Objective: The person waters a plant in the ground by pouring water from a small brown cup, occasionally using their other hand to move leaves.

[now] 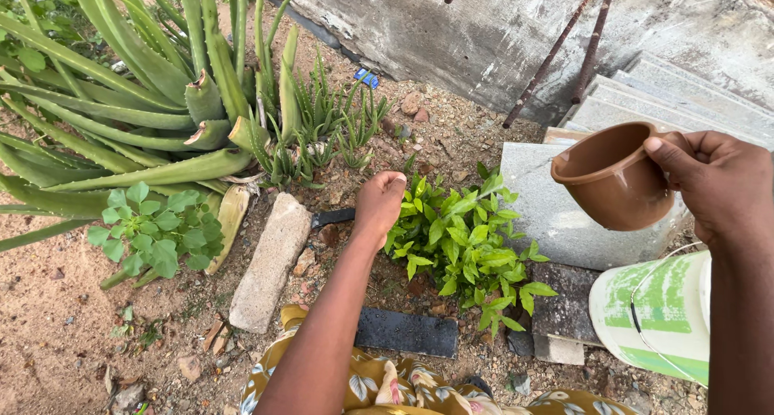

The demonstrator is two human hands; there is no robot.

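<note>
On the far left a big aloe plant (121, 84) spreads its long spiky leaves. Below it grows a little round-leaf plant (157, 229). Next comes a long pale stone (270, 262) lying in the dirt.

In the middle, the left hand (379, 204) reaches out over the soil. Its fingers are curled in together like a loose fist. I cannot tell if anything is inside it. It sits right at the left edge of a small leafy bush (468, 237), touching or almost touching the leaves.

To the right, the right hand (721, 189) holds a brown mug (613, 177) tight by its handle. The mug is tipped toward the bush, up above its right side and a bit apart from it. No water is coming out, and the inside looks empty. The soil under the bush does not look wet, so the watering looks hardly begun.

Below the mug stands a white and green bucket (657, 314), just beside the right arm. Grey stone slabs (556, 213) lie behind the bush.
</note>
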